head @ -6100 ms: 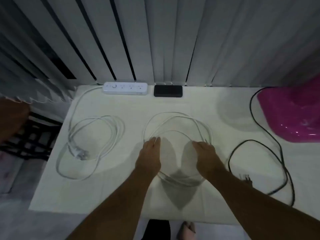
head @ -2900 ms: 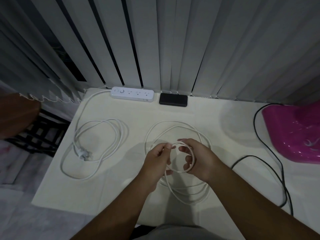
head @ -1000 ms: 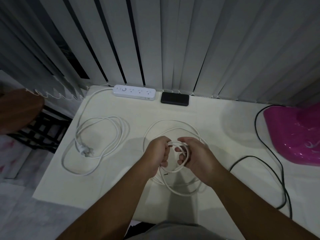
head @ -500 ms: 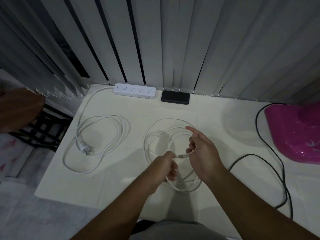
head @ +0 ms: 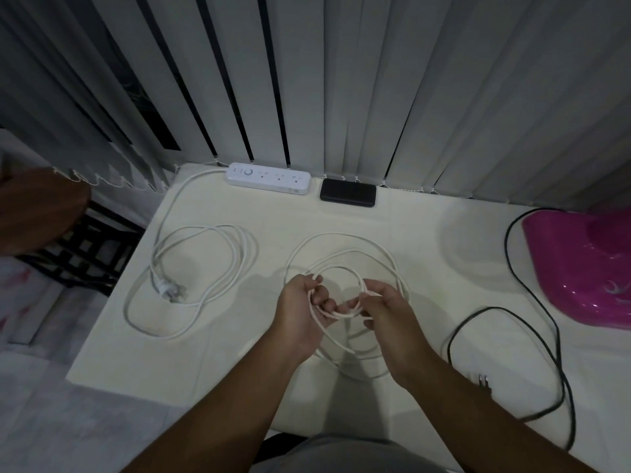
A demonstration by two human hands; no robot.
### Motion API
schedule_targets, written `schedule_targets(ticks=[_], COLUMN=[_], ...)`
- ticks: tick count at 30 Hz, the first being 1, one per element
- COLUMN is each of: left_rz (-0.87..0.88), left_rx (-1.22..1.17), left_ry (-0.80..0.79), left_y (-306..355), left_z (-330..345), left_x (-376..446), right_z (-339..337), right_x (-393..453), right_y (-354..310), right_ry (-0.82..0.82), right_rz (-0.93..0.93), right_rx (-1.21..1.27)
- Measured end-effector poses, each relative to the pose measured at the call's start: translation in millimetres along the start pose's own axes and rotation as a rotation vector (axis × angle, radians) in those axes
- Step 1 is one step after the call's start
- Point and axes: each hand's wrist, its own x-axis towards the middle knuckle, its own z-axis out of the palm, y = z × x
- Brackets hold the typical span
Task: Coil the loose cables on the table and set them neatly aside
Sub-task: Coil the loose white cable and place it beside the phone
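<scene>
We count three cables on the cream desk. The thin white cable lies mid-desk; our left hand and right hand each hold a closed grip on its small raised coil. The white power-strip cord lies looped to the left, the black cord to the right. One white power strip, one black slab. One glossy pink object is cut off at the right edge. Our hands hide part of the loops.

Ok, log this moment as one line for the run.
step: coiling middle white cable | left hand: gripping loops | right hand: gripping loops | power strip cord: untouched | black cable: untouched
</scene>
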Motion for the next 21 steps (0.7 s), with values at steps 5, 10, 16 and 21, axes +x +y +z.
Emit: schedule_targets(ticks=[5, 10, 16, 21], left_rz=[0.076, 0.112, -0.107, -0.064], left_rx=[0.464, 0.480, 0.367, 0.262], left_ry=[0.088, 0.004, -0.153, -0.099], left_y=[7.9, 11.6, 6.1, -1.7], left_z=[6.7, 6.5, -14.7, -5.5], left_x=[-0.5, 1.0, -1.0, -2.7], right_z=[3.0, 5.0, 1.4, 4.3], right_x=[7.5, 12.6, 16.6, 15.1], right_y=[-19.8, -36.7, -31.4, -13.7], right_ry=[-0.129, -0.263, -0.163, -0.087], right_rz=[0.037, 0.041, 0.039, 0.030], right_rx=[0.243, 0.091, 0.402, 0.486])
